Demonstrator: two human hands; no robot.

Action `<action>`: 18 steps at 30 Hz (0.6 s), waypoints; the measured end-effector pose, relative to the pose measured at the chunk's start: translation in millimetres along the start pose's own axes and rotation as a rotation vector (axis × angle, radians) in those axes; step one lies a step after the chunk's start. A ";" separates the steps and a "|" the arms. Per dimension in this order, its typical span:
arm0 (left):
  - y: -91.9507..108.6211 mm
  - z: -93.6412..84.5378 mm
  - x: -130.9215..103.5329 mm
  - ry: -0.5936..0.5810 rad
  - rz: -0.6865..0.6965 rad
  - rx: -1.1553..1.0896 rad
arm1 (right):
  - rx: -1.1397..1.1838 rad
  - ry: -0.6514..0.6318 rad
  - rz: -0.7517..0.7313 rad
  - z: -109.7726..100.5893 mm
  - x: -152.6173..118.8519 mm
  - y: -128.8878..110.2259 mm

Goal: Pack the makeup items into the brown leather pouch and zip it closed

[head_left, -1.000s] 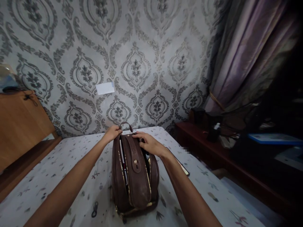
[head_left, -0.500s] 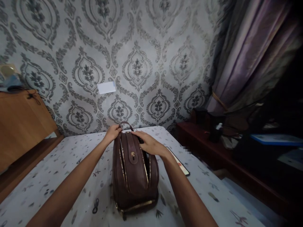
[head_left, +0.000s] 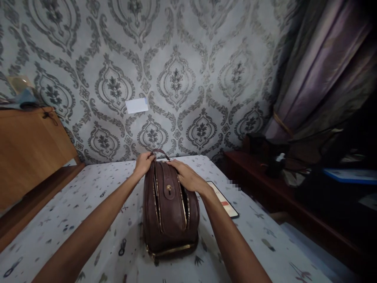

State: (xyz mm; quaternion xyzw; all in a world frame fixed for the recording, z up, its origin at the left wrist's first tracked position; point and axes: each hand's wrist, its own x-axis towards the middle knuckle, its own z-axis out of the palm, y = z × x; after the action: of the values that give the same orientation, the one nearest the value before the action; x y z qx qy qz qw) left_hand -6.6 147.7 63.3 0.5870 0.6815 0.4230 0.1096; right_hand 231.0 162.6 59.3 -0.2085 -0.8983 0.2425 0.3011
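Note:
A dark brown leather bag stands on the patterned bedsheet, with gold zippers, a gold clasp and a looped handle at its far end. Its two long top zippers are partly undone, and the right-hand gap shows a dark inside. My left hand is closed on the bag's far left edge, beside the base of the handle. Across the far right edge lies my right hand, gripping the bag next to the right zipper opening; some of its fingertips are hidden.
A phone with a lit screen lies right of the bag, near my right forearm. Left stands a wooden board. A dark red ledge with objects on it runs along the right, below a purple curtain. The patterned wall rises behind.
The view has shifted slightly, so the scene sits a little further right. My right hand has shifted a little on the bag's edge, and its thumb shows less. My left hand keeps its hold.

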 end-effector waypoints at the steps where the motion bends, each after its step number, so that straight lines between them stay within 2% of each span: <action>1: 1.6 -0.3 -2.2 0.015 0.012 0.007 | 0.006 0.008 0.001 -0.1 0.1 -0.7; 6: 8.9 -2.9 -12.8 0.052 0.052 0.018 | 0.029 0.005 -0.010 -3.4 0.3 -8.7; 9: 10.9 -5.7 -13.6 0.027 0.059 -0.001 | 0.040 0.001 -0.002 -5.0 1.0 -12.4; 18: 24.3 -9.4 15.3 -0.259 0.006 -0.114 | 0.038 0.033 0.026 -2.8 0.5 -15.4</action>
State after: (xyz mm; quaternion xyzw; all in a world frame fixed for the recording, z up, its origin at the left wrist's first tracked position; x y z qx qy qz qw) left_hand 0.1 156.0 91.6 0.6315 0.6347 0.3823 0.2285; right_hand 228.9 151.5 70.2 -0.2183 -0.8857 0.2599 0.3169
